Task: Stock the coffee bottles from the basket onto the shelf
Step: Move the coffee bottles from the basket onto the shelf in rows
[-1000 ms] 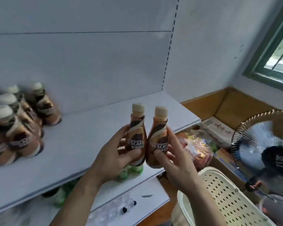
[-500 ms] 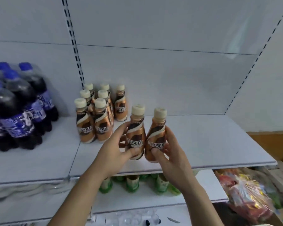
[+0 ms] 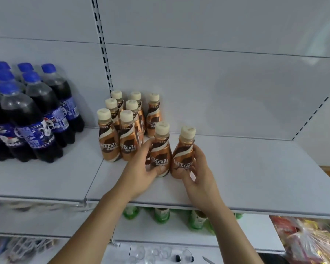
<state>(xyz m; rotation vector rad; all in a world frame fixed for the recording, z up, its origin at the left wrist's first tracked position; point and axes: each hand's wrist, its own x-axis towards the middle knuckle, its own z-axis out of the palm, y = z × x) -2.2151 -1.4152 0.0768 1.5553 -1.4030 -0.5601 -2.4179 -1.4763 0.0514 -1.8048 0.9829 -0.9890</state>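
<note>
I see my left hand curled round one brown plastic coffee bottle with a cream cap, and my right hand gripping a second matching coffee bottle just beside it on the right. Both stand upright over the white metal shelf; whether their bases touch it I cannot tell. Just left and farther back stands a cluster of seven identical coffee bottles. Dark cola bottles with blue caps fill the far left.
</note>
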